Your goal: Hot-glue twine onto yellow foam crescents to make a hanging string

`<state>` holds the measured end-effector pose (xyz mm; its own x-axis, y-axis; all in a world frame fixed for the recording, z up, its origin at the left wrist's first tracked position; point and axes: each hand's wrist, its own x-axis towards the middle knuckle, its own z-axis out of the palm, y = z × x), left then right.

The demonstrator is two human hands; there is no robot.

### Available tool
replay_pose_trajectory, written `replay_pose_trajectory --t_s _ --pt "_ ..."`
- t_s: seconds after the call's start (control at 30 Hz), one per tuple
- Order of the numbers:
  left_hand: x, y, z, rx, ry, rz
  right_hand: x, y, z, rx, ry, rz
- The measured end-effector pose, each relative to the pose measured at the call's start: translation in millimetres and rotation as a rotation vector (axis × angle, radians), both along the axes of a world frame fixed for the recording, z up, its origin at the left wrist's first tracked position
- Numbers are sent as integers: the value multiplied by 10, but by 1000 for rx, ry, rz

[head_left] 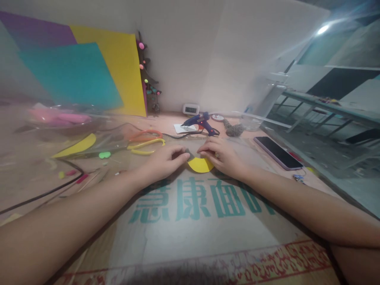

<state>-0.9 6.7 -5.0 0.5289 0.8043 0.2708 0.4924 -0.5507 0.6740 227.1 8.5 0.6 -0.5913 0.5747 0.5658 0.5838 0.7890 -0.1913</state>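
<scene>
A curved yellow piece point(201, 166), like a crescent of craft paper or foam, sits between my hands above the printed sheet. My left hand point(166, 161) is closed, thumb and forefinger pinching at its left end, where a small dark grey bit shows that I cannot make out. At the other end my right hand point(222, 156) is closed too, its fingertips pinched along the upper edge. Just beyond the hands lies a blue glue gun point(198, 120), its nozzle over a white card point(181, 129). Scissors with yellow handles point(145, 149) rest beside my left hand.
Behind stand a small digital clock point(190, 109) and a grey yarn bundle point(234, 129). A phone point(277, 152) lies right. Leftward are orange handles point(145, 135), a yellow cut piece point(77, 145), a green piece point(104, 155) and a black cable point(44, 193). Coloured sheets point(71, 75) lean against the wall.
</scene>
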Motion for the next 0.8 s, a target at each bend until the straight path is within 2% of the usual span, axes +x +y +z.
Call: replay_pose_trajectory --t_s 0.17,0.37,0.5,0.6,0.7,0.8 --pt "1 -12 35 -132 -81 4 37 5 141 -72 54 -122" --pt "-46 35 15 -365 -200 -94 119 96 259 -195 177 -294" --pt "-80 60 4 -405 -240 -92 184 177 280 -220 262 -344" --pt "-84 59 16 -424 -282 -88 223 234 240 -317 326 -400" --pt "-76 60 25 -443 -287 -94 255 286 119 -362 317 -427" --pt "-65 66 17 -404 -274 -90 242 274 4 -225 263 -267"
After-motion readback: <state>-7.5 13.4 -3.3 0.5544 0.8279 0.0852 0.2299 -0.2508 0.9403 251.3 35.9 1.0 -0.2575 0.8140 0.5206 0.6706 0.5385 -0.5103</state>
